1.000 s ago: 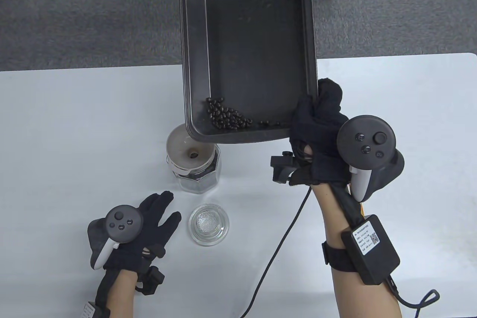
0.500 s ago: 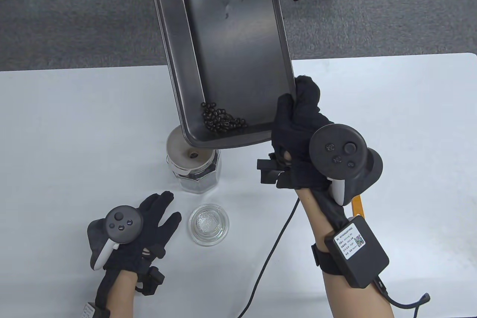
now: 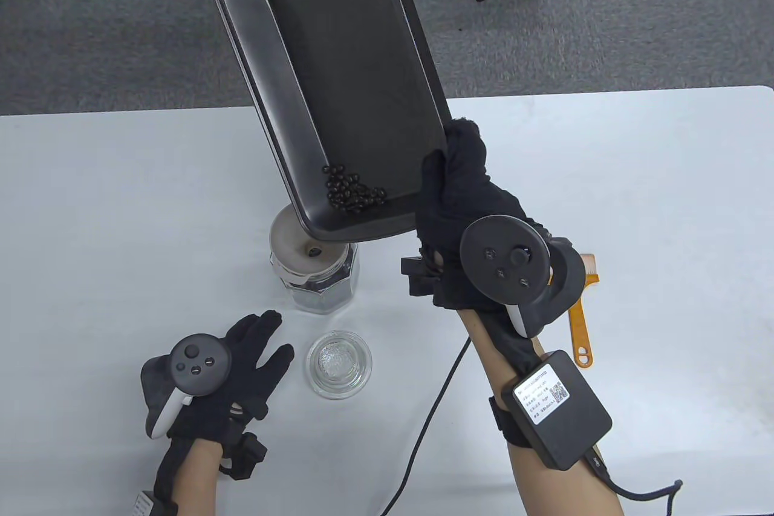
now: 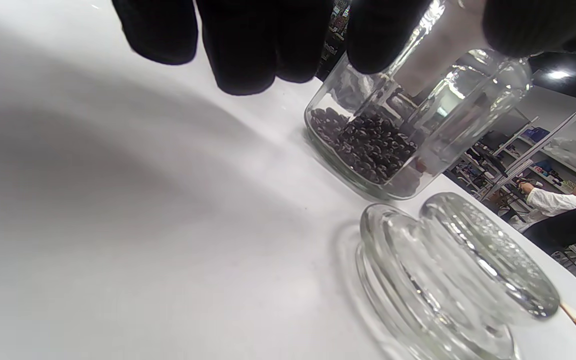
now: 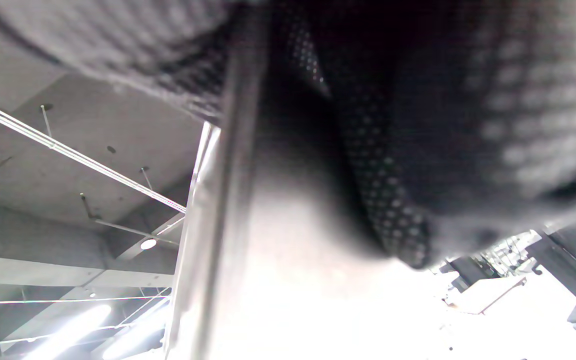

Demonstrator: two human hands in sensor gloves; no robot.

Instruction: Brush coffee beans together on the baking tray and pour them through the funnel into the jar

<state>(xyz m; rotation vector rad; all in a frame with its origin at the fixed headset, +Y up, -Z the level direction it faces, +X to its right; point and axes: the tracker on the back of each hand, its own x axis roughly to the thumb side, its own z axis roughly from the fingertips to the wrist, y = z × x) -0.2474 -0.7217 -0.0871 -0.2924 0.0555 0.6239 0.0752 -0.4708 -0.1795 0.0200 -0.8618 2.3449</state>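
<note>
From above, the right hand (image 3: pixel 459 189) gripped the near corner of the tilted baking tray (image 3: pixel 326 56), whose low corner, with the coffee beans (image 3: pixel 352 190) heaped in it, hung over the funnel (image 3: pixel 305 241) seated in the jar (image 3: pixel 317 286), while the left hand (image 3: pixel 242 359) lay flat and relaxed on the counter (image 3: pixel 635 177), steadying nothing. The left wrist view showed the jar already part filled beside its glass lid (image 4: pixel 448 270), so I judged a bump from the tray could topple funnel or jar. The right wrist view was a blur of glove against tray edge; a slipping one-handed grip or a sudden tilt could send beans past the funnel.
</note>
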